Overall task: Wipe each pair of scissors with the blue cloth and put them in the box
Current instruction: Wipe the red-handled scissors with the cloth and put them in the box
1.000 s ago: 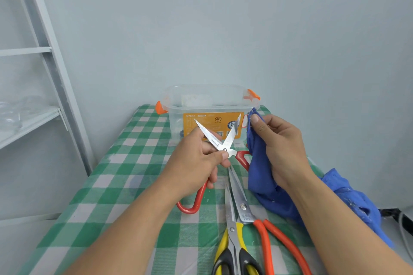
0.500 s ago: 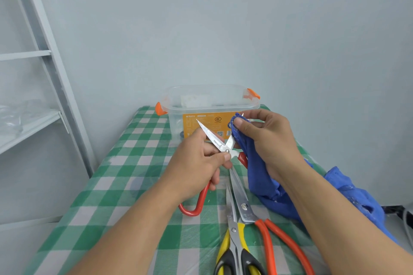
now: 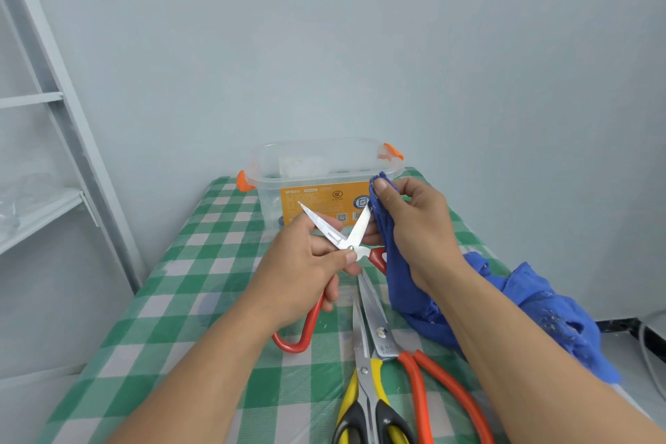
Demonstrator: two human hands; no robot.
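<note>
The left hand (image 3: 302, 274) has a closed grip on the red-handled scissors (image 3: 360, 231), thumb pressed just beside the pivot and fingers curled round the upper handle. The blades are spread in a V and point up and away, raised above the desk (image 3: 187, 285) in front of the box (image 3: 269, 198). The right hand (image 3: 418, 227) pinches a fold of the blue cloth (image 3: 400, 296) between thumb and fingers, held against the right blade near its tip. The rest of the cloth hangs down to the desk and trails off to the right edge.

The box is clear plastic with orange clips at its ends and stands open at the far end of the desk. Its orange label (image 3: 317, 205) reads "M&G" at the top left and bears a CCC mark in an oval, a round blue seal and a QR code; the smaller print seems too fine to read.

Two more pairs lie closed on the green-and-white checked cover near the person: yellow-and-black scissors (image 3: 364, 371) and, just to their right, orange-handled scissors (image 3: 380, 332), blades pointing toward the box.
</note>
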